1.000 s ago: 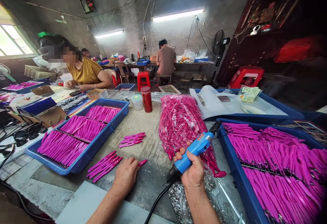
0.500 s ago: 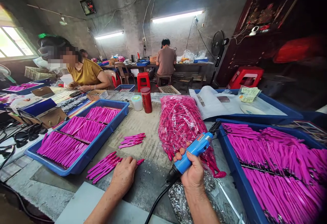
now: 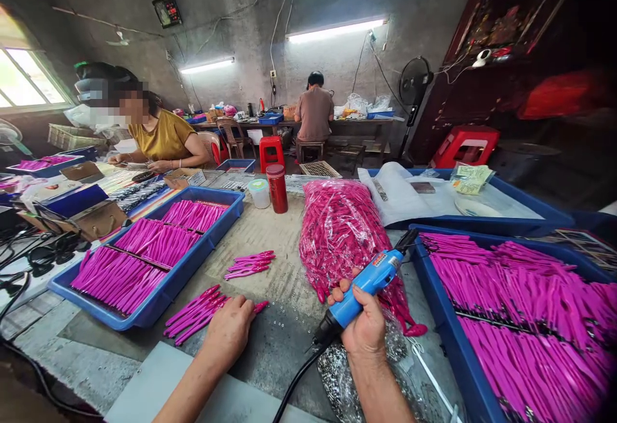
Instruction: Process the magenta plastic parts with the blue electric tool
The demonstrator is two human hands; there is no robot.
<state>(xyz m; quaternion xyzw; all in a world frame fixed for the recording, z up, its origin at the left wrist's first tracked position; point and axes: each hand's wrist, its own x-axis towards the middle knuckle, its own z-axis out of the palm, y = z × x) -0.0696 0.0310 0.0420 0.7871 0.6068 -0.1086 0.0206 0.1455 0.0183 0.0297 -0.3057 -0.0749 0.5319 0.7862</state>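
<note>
From my end, the right hand (image 3: 364, 330) has its fingers and thumb wrapped around a blue electric screwdriver (image 3: 370, 287), bit end slanting down and left toward the table (image 3: 272, 233). The grip looks secure to me, with the bit well apart from the other hand, and that gap is worth preserving while the left fingers are sorting out a part.

The left hand (image 3: 229, 326) lies palm down, knuckles bent, over a pink piece (image 3: 261, 307) whose red end pokes out past the fingertips. I cannot tell whether the fingers pinch it or merely rest on it. Beside that hand, on its left, lies a spread of pink pieces (image 3: 195, 317), so I would single one out by feel and press it flat, lest its neighbours drag along.

Tiny metal rings (image 3: 279, 324) dot the table just right of the left fingertips; a light, level touch would avoid scattering them. I'd also mind the black cord (image 3: 299, 375), which loops below the tool: enough slack there lets the wrist turn freely without sweeping a bag of small metal parts (image 3: 337, 371) beneath it.

As I judge it, steadiness matters more than speed: work pinned firmly, screwdriver square to it, and fingertips out of the bit's line.
</note>
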